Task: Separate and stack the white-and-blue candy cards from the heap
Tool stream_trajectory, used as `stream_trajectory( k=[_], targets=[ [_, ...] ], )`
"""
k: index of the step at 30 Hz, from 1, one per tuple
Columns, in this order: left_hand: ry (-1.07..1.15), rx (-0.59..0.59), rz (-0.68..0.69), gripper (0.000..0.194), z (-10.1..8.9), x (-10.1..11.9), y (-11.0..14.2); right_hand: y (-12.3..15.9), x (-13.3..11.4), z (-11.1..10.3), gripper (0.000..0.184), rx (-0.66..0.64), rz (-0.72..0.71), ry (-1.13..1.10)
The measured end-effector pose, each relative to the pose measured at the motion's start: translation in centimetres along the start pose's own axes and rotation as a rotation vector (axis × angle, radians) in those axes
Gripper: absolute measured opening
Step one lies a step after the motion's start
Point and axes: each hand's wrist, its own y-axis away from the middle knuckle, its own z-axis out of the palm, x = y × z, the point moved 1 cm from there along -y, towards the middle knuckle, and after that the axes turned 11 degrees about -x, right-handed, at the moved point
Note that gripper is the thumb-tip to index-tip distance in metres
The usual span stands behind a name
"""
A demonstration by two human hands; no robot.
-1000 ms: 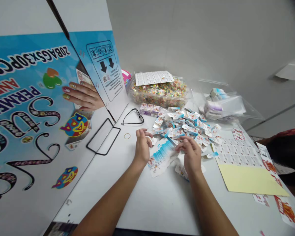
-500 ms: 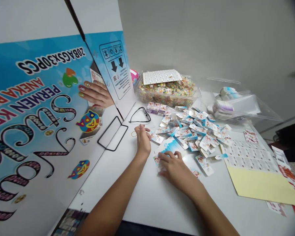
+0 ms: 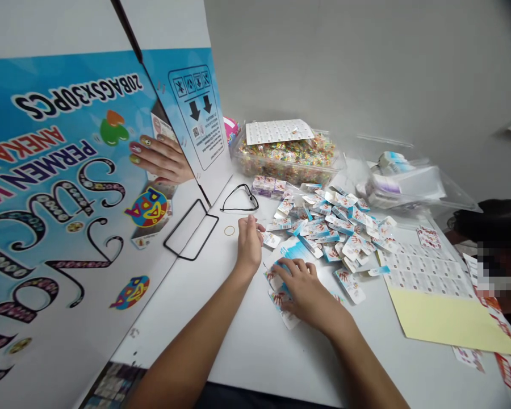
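My left hand [image 3: 250, 244] is raised over the white table [image 3: 247, 341], its fingers curled together. What they hold, if anything, is hidden. Small printed boxes in blue and white lie under my right hand [image 3: 300, 284]. Its bent fingers and thumb grip one small printed box [image 3: 273, 279], partly covered by the hand. Another box [image 3: 287, 319] lies flat below the thumb. A larger blue and white printed sheet or bag [image 3: 292, 250] rests just beyond the right fingers. Further back spreads a loose heap of the small boxes [image 3: 323, 224].
A big printed carton [image 3: 68, 227] stands at left. Near it lie glasses [image 3: 251, 199] and a rubber band [image 3: 229, 230]. Behind the heap are a clear tub of small colourful pieces [image 3: 281, 162] and a clear container [image 3: 421, 182]. Sticker sheets [image 3: 426, 270] lie right; another person is at far right.
A second small box now shows below my right thumb, nearer to me. My left hand has shifted only slightly. The other person at far right has come further into view.
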Motion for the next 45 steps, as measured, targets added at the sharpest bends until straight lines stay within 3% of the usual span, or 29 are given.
stream_trajectory(
  k=[3, 7, 9, 12, 13, 15, 17, 20, 22, 24, 27, 29, 31, 33, 35, 42, 45],
  targets=[
    [-0.002, -0.003, -0.015, 0.036, 0.1, -0.1, 0.1, -0.5, -0.1, 0.7, 0.066, -0.014, 0.029, 0.037],
    [-0.011, -0.016, -0.006, 0.036, 0.2, -0.5, 0.0, -1.1, -0.3, 0.6, 0.043, 0.014, 0.027, 0.021],
    [-0.018, -0.011, -0.005, 0.036, 0.1, -0.6, -0.2, -1.1, -0.2, 0.1, 0.028, 0.087, 0.010, -0.037],
    [-0.002, 0.004, -0.013, 0.037, -0.2, -0.6, -0.4, -0.8, 0.6, -0.8, 0.006, 0.242, -0.023, -0.334],
    [0.015, -0.012, -0.012, 0.038, -0.2, -0.5, -0.4, -0.6, 1.0, -1.1, 0.006, 0.291, -0.026, -0.495],
    [0.060, -0.153, -0.024, 0.040, -0.1, -0.3, -0.1, -0.2, 2.1, -1.5, 0.013, 0.418, -0.001, -0.837],
    [0.113, -0.463, -0.110, 0.045, 0.5, 0.0, 0.7, 0.0, 3.0, -1.7, 0.020, 0.602, 0.054, -1.079],
    [0.223, -0.940, -0.347, 0.056, 1.9, 0.1, 2.7, 0.0, 3.2, -1.7, 0.024, 0.763, 0.095, -1.227],
    [0.323, -1.058, -0.444, 0.060, 2.6, 0.1, 3.7, -0.1, 2.7, -1.6, 0.021, 0.748, 0.090, -1.219],
    [0.410, -1.048, -0.472, 0.063, 2.9, 0.1, 4.3, -0.2, 2.2, -1.6, 0.021, 0.781, 0.079, -1.038],
    [0.427, -0.977, -0.502, 0.066, 2.8, 0.4, 4.4, -0.1, 1.8, -1.5, 0.027, 0.881, 0.047, -0.508],
    [0.385, -0.854, -0.535, 0.061, 2.6, 0.7, 4.4, -0.3, 1.7, -1.3, 0.034, 0.846, 0.023, -0.233],
    [0.347, -0.702, -0.552, 0.055, 2.6, 1.1, 4.4, -0.5, 1.6, -1.0, 0.045, 0.781, 0.002, -0.102],
    [0.325, -0.641, -0.538, 0.050, 2.7, 1.3, 4.5, -0.7, 1.5, -0.7, 0.055, 0.734, -0.013, -0.064],
    [0.320, -0.656, -0.513, 0.049, 3.0, 1.4, 4.6, -0.8, 1.5, -0.5, 0.060, 0.695, -0.024, -0.063],
    [0.538, -0.837, -0.475, 0.050, 3.2, 0.3, 4.1, -0.6, 2.2, -0.9, 0.057, 0.659, -0.061, -0.141],
    [0.453, -0.901, -0.390, 0.055, 2.6, -0.1, 3.6, -0.5, 2.0, -1.3, 0.048, 0.642, -0.104, -0.258]
  ],
)
